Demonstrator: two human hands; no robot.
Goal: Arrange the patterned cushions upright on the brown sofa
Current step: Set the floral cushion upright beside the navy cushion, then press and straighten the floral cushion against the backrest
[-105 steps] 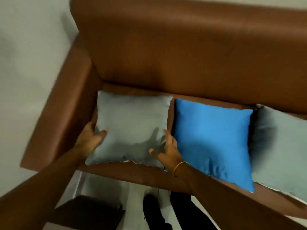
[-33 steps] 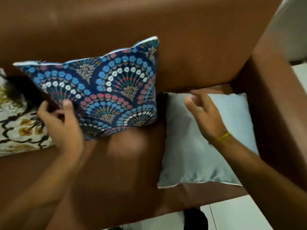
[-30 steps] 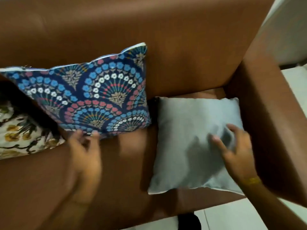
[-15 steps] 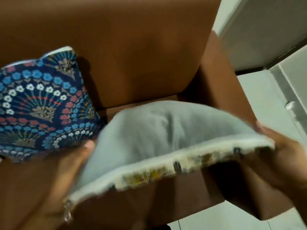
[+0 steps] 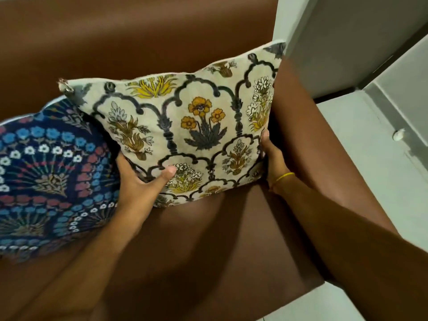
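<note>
A cream cushion (image 5: pixel 196 126) printed with yellow flowers and dark arches stands upright against the brown sofa (image 5: pixel 208 251) backrest, at the seat's right end beside the armrest. My left hand (image 5: pixel 141 184) grips its lower left corner, thumb on the front face. My right hand (image 5: pixel 272 158) holds its lower right edge, wedged between cushion and armrest; a yellow band is on that wrist. To the left, a navy cushion (image 5: pixel 46 172) with blue, white and red fan flowers leans upright against the backrest, touching the cream one.
The sofa's right armrest (image 5: pixel 308 140) rises just right of the cream cushion. Beyond it are a grey wall (image 5: pixel 347 38) and pale tiled floor (image 5: pixel 382 186). Bare brown seat lies in front of both cushions.
The grey-backed cushion that lay flat was lifted by both hands, turned over, and now stands upright with its cream floral face forward. The view has shifted right.
</note>
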